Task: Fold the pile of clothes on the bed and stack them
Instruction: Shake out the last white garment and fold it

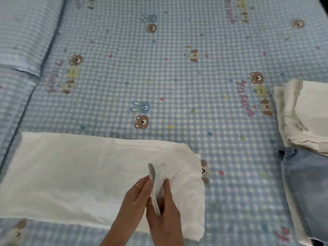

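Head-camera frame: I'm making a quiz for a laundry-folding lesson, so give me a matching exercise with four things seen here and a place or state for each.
Things:
1. white garment
2. cream stack
3. blue denim
4. fabric fold

Places or states:
A. lower right, below the cream pile
B. pinched up between both hands
C. spread flat, lower left
D. folded, right edge of the bed

Pairs: 1-C, 2-D, 3-A, 4-B

White garment (pixel 79 174) flat on bed; folded stack (pixel 305 118) (right).
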